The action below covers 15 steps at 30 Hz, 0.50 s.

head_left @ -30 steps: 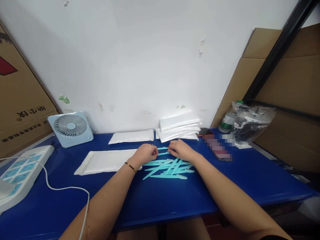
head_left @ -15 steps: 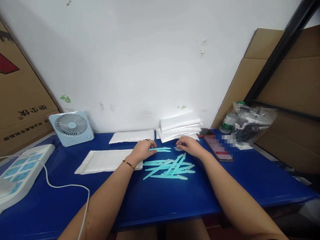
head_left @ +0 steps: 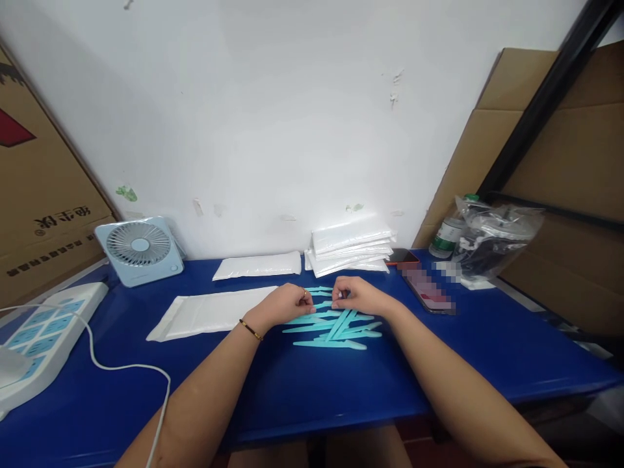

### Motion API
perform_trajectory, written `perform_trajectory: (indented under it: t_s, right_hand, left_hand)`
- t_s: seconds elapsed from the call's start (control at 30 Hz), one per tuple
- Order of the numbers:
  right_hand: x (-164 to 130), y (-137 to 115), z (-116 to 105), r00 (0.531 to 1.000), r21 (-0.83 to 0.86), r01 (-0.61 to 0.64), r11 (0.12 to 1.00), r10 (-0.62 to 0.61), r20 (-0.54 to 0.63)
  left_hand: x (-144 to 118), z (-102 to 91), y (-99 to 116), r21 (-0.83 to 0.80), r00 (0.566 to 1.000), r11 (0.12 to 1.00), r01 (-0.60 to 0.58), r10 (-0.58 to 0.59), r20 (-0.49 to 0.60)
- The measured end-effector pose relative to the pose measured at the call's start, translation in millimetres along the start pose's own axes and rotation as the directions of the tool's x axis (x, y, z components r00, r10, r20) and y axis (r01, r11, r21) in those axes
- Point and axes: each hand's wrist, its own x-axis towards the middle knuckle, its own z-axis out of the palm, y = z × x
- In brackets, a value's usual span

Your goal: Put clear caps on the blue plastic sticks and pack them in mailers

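Note:
My left hand [head_left: 287, 304] is closed in a pinch at one end of a slim turquoise eyebrow razor [head_left: 322, 305]. Facing it, my right hand [head_left: 361, 296] pinches the other end, so the razor spans the short gap between my fingers. Just beyond lie more turquoise razors [head_left: 319, 290], partly covered by my hands. On the near side, a loose pile of several razors [head_left: 336, 331] lies crossed over one another on the blue table [head_left: 322, 390]. My left wrist and hand overlap the right end of a flat white packet [head_left: 209, 313].
A second white packet [head_left: 257, 266] and a stack of white packets [head_left: 348, 246] lie by the wall. Two phones [head_left: 429, 289] are at the right, near a bottle [head_left: 446, 237] and a plastic bag [head_left: 492, 244]. Left stand a fan [head_left: 141, 250] and a power strip [head_left: 53, 331] with a white cable.
Both hands have come nearer to me, from the far razors to the top of the pile. A razor is now pinched between them.

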Motion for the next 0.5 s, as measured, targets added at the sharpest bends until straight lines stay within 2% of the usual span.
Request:
perform_trajectory:
  t_s: [0.13, 0.27, 0.37, 0.5]
  right_hand:
    - [-3.3, 20.5, -10.8, 0.991, -0.042, -0.055, 0.998, 0.049, -0.122]
    - [-6.6, 42.0, -21.4, 0.966, -0.115, -0.168, 0.979, 0.141, -0.216]
    - [-9.1, 41.4, -25.2, 0.968, -0.113, -0.141, 0.984, 0.113, -0.223]
    - [-9.0, 21.6, -17.5, 0.996, -0.035, -0.058, 0.998, 0.056, -0.065]
  left_hand:
    - [9.1, 1.4, -8.2, 0.139, 0.981, 0.988, 0.066, -0.038, -0.193]
    - [13.2, 3.5, -19.7, 0.175, 0.963, 0.973, 0.151, -0.105, -0.248]
    - [10.3, 4.6, -20.3, 0.139, 0.97, 0.982, 0.128, -0.094, -0.225]
    - [4.7, 5.9, -8.8, 0.084, 0.997, 0.995, 0.053, -0.048, -0.062]
